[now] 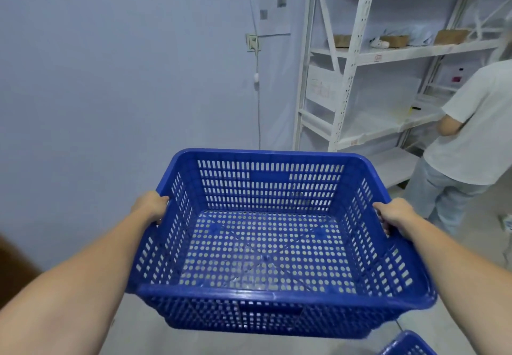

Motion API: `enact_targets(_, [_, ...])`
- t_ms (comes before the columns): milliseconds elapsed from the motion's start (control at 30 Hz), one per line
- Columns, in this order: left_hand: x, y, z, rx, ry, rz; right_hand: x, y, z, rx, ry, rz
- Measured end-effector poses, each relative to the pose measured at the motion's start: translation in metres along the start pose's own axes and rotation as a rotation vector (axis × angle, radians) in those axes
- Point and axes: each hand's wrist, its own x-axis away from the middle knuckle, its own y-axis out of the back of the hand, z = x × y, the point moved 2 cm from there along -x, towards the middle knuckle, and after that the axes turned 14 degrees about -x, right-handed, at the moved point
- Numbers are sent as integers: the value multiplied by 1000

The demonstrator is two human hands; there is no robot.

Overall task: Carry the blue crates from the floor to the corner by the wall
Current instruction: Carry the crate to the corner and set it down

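Note:
An empty blue perforated crate (266, 158) is held up in the air in front of me, its open top facing the camera. My left hand (151, 206) grips its left rim, fingers curled over the edge. On the opposite rim, my right hand (394, 216) grips the same way. Through the crate's holes the grey floor shows. The corner of a second blue crate (406, 345) lies on the floor at the bottom right.
A pale wall (124, 77) with a socket and hanging cable (257, 77) stands ahead. White metal shelving (354, 58) fills the right. A person in a white shirt (476, 138) stands at the shelves. A brown object edges in at the lower left.

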Motion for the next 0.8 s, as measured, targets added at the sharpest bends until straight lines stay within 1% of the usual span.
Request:
enact_targets(333, [-46, -18, -18, 32, 143, -34, -126, -54, 56, 93, 91, 115])
enact_targets(567, [-88, -21, -12, 57, 227, -40, -183, -106, 107, 144, 130, 181])
enact_targets(800, [-163, -24, -4, 47, 252, -72, -231, -170, 137, 142, 143, 169])
